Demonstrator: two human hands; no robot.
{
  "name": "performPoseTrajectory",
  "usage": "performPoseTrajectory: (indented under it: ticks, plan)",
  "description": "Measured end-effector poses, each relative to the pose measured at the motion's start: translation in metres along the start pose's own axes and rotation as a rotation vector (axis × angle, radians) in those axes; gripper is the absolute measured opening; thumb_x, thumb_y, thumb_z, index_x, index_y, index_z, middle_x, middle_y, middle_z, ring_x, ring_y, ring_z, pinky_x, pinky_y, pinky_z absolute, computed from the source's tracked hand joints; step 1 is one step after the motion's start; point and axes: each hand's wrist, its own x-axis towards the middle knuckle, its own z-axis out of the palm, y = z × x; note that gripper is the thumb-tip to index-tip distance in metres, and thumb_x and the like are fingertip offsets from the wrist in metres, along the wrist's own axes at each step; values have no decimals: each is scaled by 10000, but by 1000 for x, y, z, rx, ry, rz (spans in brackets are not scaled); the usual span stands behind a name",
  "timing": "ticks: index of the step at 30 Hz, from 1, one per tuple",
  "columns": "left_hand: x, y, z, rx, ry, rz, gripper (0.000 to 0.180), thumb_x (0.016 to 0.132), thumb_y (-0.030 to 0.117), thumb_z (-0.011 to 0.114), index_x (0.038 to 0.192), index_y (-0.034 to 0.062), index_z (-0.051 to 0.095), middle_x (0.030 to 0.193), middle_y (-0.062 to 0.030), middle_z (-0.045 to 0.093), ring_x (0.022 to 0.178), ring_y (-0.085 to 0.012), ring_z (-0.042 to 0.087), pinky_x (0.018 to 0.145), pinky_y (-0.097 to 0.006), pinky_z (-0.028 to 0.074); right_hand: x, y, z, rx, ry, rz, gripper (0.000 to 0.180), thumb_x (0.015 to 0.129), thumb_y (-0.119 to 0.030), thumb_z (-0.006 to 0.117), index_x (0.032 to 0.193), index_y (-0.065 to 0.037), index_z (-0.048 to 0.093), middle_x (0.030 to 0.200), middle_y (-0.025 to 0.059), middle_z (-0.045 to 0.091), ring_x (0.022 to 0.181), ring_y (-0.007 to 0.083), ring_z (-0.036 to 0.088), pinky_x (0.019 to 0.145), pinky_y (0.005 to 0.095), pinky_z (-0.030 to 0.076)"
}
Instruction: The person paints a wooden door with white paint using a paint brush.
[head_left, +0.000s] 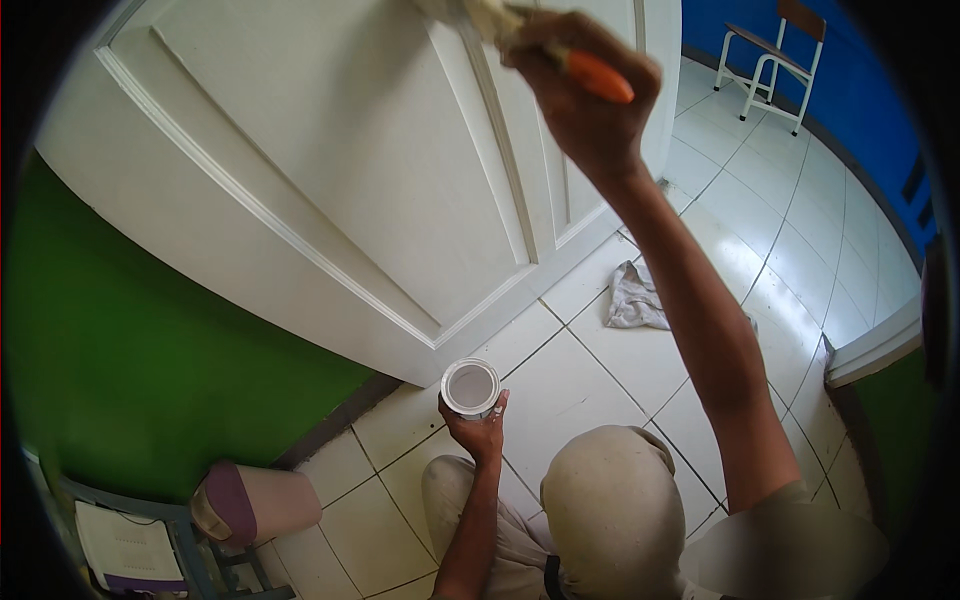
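Observation:
My right hand (585,95) is raised high against the white panelled door (330,170) and grips a paintbrush with an orange handle (597,76). Its bristles (480,15) touch the door near the top edge of the view. My left hand (478,432) holds a small round paint can (470,387) low in front of me, above my knees. The can's open top shows whitish paint inside.
A crumpled grey rag (632,298) lies on the white tiled floor (590,390) by the door's foot. A green wall (130,360) is at left, with a chair holding a bag (245,502) and papers. A metal-framed chair (772,55) stands by a blue wall.

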Motion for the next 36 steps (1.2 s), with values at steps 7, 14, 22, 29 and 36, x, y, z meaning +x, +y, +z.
performPoseTrajectory:
  ticks: [7,14,22,29,36]
  plan:
    - [-11,-8,5,-16,-27,-4,1018,639,249,1040,1436,-21,467,1329,-175,606,1208,-343,612,1047,-456,501,-213,-40,-72,-274,-343,409,169,723,69,754,828,-59,717,969,144,774,813,303,741,682,373,580]
    - [-9,-10,3,23,-70,-33,1042,612,285,1049,1428,-24,481,1325,-178,607,1214,-361,601,1051,-485,493,-154,-32,-58,-217,-357,621,53,792,-4,714,799,-42,679,674,191,637,628,411,650,587,373,521]
    - [-5,-25,5,42,-55,15,1061,602,293,1052,1440,-15,478,1332,-177,598,1205,-369,597,1057,-489,487,110,-18,40,-162,-55,-284,133,798,104,653,774,-22,684,687,89,709,550,163,631,485,313,485]
    - [-6,-33,2,-39,1,22,1055,602,266,1049,1448,-8,481,1334,-168,598,1216,-363,595,1061,-486,493,-83,-20,-13,-390,-364,-44,172,735,50,741,860,-63,707,998,163,765,802,313,731,701,385,602]
    - [-6,-14,-1,-39,-91,-58,1044,595,254,1046,1442,-11,495,1339,-178,607,1221,-365,598,1067,-481,490,-139,-44,-48,-414,-661,506,109,733,21,635,784,-71,664,676,144,653,618,374,640,578,462,510]
